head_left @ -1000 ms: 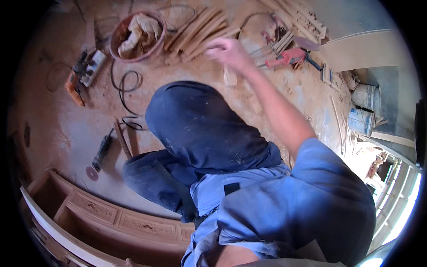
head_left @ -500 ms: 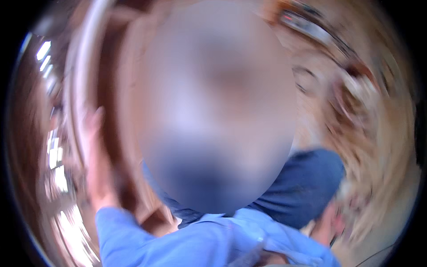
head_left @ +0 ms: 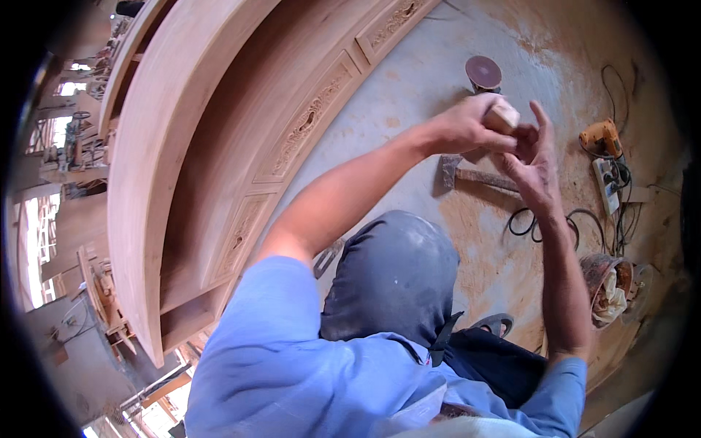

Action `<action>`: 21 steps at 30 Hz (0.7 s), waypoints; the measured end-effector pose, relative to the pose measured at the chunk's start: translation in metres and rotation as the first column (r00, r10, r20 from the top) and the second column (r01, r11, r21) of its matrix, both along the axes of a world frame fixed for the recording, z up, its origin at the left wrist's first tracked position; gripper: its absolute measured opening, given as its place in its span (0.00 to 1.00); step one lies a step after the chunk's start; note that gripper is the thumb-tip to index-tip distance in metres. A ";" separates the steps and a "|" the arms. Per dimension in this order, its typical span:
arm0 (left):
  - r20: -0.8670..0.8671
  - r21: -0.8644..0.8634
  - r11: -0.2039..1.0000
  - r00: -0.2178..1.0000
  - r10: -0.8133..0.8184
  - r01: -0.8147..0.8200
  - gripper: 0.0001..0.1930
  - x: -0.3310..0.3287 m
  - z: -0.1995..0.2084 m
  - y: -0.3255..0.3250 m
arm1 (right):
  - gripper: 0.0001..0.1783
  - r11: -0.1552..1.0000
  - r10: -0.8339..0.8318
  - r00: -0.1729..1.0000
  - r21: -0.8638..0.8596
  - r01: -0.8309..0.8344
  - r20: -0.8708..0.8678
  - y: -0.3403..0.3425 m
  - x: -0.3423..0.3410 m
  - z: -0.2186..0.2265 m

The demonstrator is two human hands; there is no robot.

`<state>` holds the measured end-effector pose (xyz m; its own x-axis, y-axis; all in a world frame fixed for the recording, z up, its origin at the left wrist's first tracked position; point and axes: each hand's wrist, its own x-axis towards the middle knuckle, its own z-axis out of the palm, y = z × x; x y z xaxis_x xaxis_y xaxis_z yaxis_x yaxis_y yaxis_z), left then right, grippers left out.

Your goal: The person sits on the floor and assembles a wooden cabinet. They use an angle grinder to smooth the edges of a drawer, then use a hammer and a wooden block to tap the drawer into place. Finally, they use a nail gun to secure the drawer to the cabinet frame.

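Observation:
In front of me, to the right of my knee, my hands meet above the floor. My left hand (head_left: 471,125) is closed around a small pale wooden block (head_left: 502,115), whose end sticks out past the fingers. Close against it is my right hand (head_left: 537,164), with one finger raised and the others curled in. Whatever lies between those curled fingers is too hidden to name. Beneath the hands a hammer (head_left: 485,177) lies on the floor, its head to the left. Just beyond them stands a sander with a round reddish-brown disc (head_left: 483,73), its body partly covered.
Along my left runs a long wooden cabinet (head_left: 139,190) with carved panels (head_left: 310,120). At the right lie an orange power tool (head_left: 602,137), a white power strip (head_left: 606,186) and looped black cables (head_left: 577,215). A bucket (head_left: 602,281) holding pale cloth stands near my right forearm.
My left hand has left the cabinet's edge and swung right, now holding the block. My right hand has risen from low at the right to meet it. The earlier view is blurred.

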<state>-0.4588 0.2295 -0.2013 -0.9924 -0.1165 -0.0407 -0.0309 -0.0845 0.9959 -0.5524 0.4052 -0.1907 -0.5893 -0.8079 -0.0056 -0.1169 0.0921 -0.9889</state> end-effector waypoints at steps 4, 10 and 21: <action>-0.187 -0.810 0.492 0.935 0.300 -0.320 0.21 0.042 -0.041 -0.051 | 0.44 0.916 0.092 0.919 0.394 0.073 -0.383 0.013 0.003 -0.125; -0.451 -0.891 0.014 0.888 0.085 -0.454 0.22 0.062 -0.083 -0.123 | 0.23 0.707 0.435 0.530 0.641 0.300 -0.728 0.022 0.039 -0.188; -0.487 -0.872 -0.088 0.871 0.069 -0.481 0.18 0.062 -0.101 -0.191 | 0.13 0.510 0.173 0.954 0.851 0.126 -0.245 -0.010 0.054 -0.156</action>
